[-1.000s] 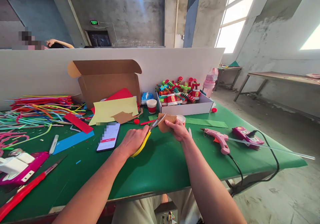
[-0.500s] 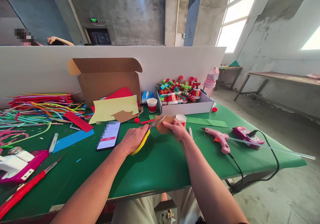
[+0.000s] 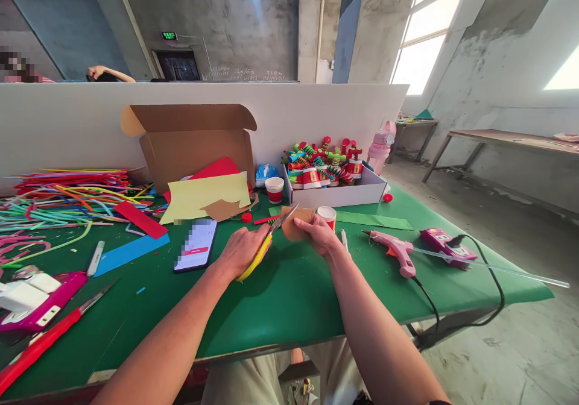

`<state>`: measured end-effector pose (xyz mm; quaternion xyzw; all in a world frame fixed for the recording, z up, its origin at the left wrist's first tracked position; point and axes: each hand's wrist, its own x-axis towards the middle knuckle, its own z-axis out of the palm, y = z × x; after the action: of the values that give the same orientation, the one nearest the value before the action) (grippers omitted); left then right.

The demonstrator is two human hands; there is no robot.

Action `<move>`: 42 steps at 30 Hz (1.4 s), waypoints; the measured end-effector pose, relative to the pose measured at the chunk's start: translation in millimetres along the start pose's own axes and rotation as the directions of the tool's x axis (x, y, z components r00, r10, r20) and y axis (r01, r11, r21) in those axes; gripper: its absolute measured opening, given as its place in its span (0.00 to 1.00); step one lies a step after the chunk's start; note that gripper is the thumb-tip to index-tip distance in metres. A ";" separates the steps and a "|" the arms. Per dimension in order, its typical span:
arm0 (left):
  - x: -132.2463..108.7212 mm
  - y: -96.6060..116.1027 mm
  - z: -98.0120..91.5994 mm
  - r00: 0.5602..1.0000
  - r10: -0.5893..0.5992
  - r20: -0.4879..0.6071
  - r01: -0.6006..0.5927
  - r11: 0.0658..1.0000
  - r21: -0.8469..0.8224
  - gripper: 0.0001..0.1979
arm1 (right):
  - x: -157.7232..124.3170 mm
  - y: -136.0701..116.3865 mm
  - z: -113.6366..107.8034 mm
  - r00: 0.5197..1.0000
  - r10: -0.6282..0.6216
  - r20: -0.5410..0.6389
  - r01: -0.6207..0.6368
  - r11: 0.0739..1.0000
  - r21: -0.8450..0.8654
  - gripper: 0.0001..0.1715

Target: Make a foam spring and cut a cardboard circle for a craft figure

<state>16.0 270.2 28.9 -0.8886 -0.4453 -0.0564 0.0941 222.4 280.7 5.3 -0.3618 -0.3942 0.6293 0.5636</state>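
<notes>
My left hand [image 3: 244,249] is closed around the yellow handles of a pair of scissors [image 3: 259,257], whose blades point up and right. Between thumb and fingers, my right hand [image 3: 319,234] pinches a small piece of brown cardboard [image 3: 295,229] with a rounded lower edge. The blades lie at the left side of the cardboard. Just behind my right hand stands a red and white paper cup [image 3: 326,215]. A phone [image 3: 197,246] lies left of my left hand.
A pink glue gun [image 3: 394,249] with its cord lies to the right, beside a purple power strip [image 3: 447,247]. At the back, a white box [image 3: 337,197] holds several colourful spring figures. Pipe cleaners [image 3: 76,197] and large red-handled scissors [image 3: 49,339] are on the left.
The scissor blades have shifted slightly against the cardboard's left edge. Both hands keep nearly the same place and grip. A person in the background has moved left.
</notes>
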 end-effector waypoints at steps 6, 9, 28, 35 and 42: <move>-0.4 2.9 -4.8 0.999 -0.004 0.041 0.002 0.999 0.042 0.11 | 0.8 -0.4 -5.1 1.000 -0.013 -0.011 0.012 0.997 -0.073 0.29; -0.6 3.9 -9.4 0.998 -0.004 0.069 0.000 0.998 0.065 0.11 | 1.2 -0.4 -7.6 1.000 -0.027 -0.005 0.026 0.993 -0.117 0.29; -1.8 1.5 -10.9 0.998 -0.008 0.069 0.004 0.998 0.070 0.14 | -3.2 -6.6 -8.4 1.000 -0.023 -0.002 0.022 0.994 -0.107 0.25; -2.2 -1.1 -10.3 0.999 0.021 0.050 -0.025 0.996 0.087 0.15 | -2.9 -6.2 -12.7 1.000 -0.008 0.005 0.008 0.992 -0.123 0.24; -2.1 -6.0 -8.9 0.997 0.028 0.073 -0.033 0.996 0.078 0.12 | -1.9 -6.0 -15.2 1.000 -0.004 0.014 0.005 0.991 -0.132 0.24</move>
<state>9.8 270.2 37.9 -0.8924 -0.4366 -0.0053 0.1138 238.8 280.4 4.3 -0.3929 -0.4396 0.6032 0.5371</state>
